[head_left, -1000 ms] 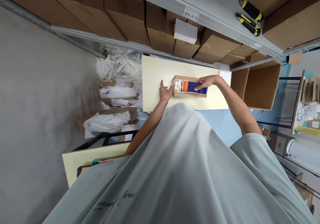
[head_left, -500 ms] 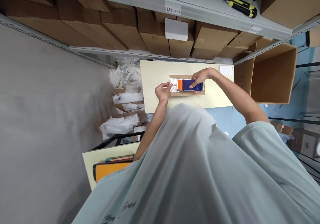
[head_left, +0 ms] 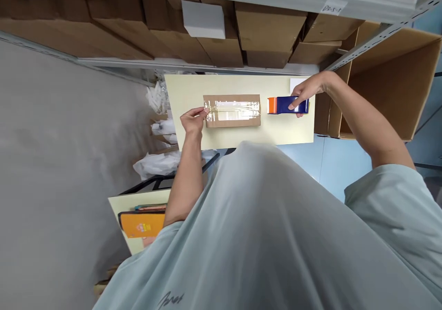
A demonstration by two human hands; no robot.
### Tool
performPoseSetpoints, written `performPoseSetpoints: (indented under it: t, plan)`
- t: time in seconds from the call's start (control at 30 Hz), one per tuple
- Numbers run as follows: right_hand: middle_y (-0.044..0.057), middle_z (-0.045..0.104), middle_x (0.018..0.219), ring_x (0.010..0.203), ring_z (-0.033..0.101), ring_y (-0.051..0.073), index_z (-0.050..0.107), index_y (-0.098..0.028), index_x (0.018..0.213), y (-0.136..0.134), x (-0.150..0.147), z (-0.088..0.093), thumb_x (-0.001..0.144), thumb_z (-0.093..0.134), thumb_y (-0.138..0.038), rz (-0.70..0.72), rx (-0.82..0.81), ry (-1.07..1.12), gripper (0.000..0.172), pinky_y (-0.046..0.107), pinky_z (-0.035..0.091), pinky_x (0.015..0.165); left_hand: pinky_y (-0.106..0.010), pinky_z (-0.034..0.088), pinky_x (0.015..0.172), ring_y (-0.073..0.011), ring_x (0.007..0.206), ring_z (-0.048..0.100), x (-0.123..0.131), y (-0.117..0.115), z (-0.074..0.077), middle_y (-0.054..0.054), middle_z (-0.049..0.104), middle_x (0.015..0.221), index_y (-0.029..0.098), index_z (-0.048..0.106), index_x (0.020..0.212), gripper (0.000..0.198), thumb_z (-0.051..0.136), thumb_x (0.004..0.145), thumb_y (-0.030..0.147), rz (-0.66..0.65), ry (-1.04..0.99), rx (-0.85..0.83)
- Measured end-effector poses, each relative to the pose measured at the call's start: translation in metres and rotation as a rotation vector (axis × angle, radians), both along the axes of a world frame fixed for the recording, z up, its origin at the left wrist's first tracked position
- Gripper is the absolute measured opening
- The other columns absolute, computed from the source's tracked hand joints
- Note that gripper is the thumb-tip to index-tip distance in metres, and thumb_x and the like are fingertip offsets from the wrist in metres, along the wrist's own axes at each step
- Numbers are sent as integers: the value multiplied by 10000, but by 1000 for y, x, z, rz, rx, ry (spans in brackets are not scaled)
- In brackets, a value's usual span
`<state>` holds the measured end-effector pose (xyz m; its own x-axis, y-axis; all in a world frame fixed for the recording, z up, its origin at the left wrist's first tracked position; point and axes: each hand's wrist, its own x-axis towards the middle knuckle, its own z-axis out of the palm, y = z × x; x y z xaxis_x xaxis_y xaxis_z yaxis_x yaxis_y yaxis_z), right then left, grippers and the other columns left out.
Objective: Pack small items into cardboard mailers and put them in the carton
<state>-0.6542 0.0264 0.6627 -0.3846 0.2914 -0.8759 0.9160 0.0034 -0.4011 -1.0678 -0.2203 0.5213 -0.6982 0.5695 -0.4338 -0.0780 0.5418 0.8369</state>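
Note:
A flat brown cardboard box [head_left: 233,122] lies on the pale yellow tabletop [head_left: 221,140], its long side running left to right. Shiny clear tape [head_left: 217,108] covers much of its top, along with a whitish patch that may be a label or glare. At the box's left end, my left hand [head_left: 192,119] pinches the tape near the edge. To the right of the box, my right hand [head_left: 306,93] grips a dark blue tape dispenser [head_left: 283,105] from above, its orange end facing the box. A gap separates dispenser and box.
Behind the table a metal shelf holds several brown cartons [head_left: 265,29] and a small white box [head_left: 203,20]. A large open carton [head_left: 383,93] stands at the right. White-wrapped items [head_left: 157,164] lie left, and an orange folder [head_left: 141,225] rests on a lower-left board.
My right hand has moved the dispenser rightward, off the box top, which is now uncovered. My left hand stays pinched at the box's left end. The camera view has shifted and come closer.

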Motion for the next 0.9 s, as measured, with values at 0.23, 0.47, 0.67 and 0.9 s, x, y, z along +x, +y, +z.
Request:
performPoseSetpoints:
  t: [0.23, 0.47, 0.67, 0.9]
  plan:
    - [114, 860, 1106, 1229, 817, 359, 818, -84, 1027, 4, 1, -59, 785, 922, -846, 76, -196, 36, 806, 439, 633, 1052, -352, 684, 806, -187, 785, 711, 6, 5, 2, -10, 727, 776, 181, 762, 794, 231, 960, 685, 229, 44, 106, -101]
    - [72, 866, 1098, 1260, 797, 375, 826, -153, 1072, 5, 19, -88, 724, 1026, -755, 192, -167, 189, 724, 470, 619, 1098, -395, 729, 792, -214, 775, 733, 6, 9, 5, -14, 709, 722, 186, 742, 762, 216, 937, 678, 229, 67, 158, -203]
    - [64, 872, 1032, 1210, 818, 357, 824, -157, 1072, 1, 27, -82, 737, 1046, -696, 155, -270, 213, 672, 451, 638, 1075, -405, 726, 779, -201, 750, 721, 6, 12, 7, -3, 709, 716, 191, 740, 760, 219, 940, 671, 189, 66, 165, -219]
    - [69, 876, 927, 1055, 848, 345, 841, -179, 1023, -11, 9, -96, 697, 970, -868, 315, -351, 223, 772, 453, 656, 997, -313, 672, 739, -160, 705, 678, 10, 13, 16, 3, 703, 722, 179, 751, 764, 125, 853, 710, 131, 71, 144, -230]
